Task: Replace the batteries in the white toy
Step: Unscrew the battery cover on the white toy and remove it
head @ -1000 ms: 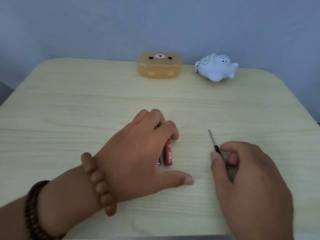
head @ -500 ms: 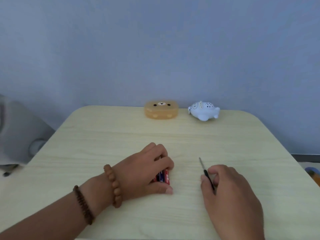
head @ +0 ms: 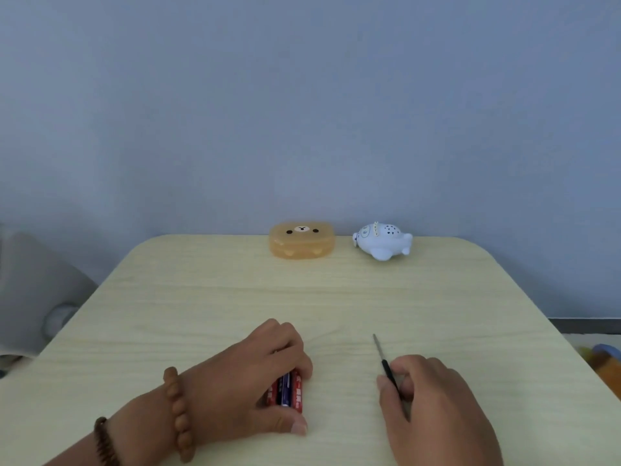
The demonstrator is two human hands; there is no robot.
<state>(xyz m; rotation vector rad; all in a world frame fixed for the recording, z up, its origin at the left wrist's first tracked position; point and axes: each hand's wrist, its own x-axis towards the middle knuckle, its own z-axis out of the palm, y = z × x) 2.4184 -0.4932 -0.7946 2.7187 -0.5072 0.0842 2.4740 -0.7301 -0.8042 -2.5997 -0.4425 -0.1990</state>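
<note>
The white toy (head: 383, 242), a small whale-like figure, lies on its side at the table's far edge, right of centre. Near the front edge my left hand (head: 255, 381) is curled around a few red and blue batteries (head: 288, 391) that rest on the tabletop between fingers and thumb. To the right, my right hand (head: 433, 405) pinches the black handle of a thin screwdriver (head: 381, 353), whose metal shaft points away from me along the table.
An orange bear-face box (head: 301, 239) sits closed at the far edge, left of the toy. The pale wood table (head: 218, 297) has rounded corners. A grey object (head: 37, 290) stands off the table's left side, coloured items (head: 601, 358) off the right.
The view has tilted up and pulled back, so the wall fills more of it. My left fingers have closed around the batteries. My right hand keeps hold of the screwdriver.
</note>
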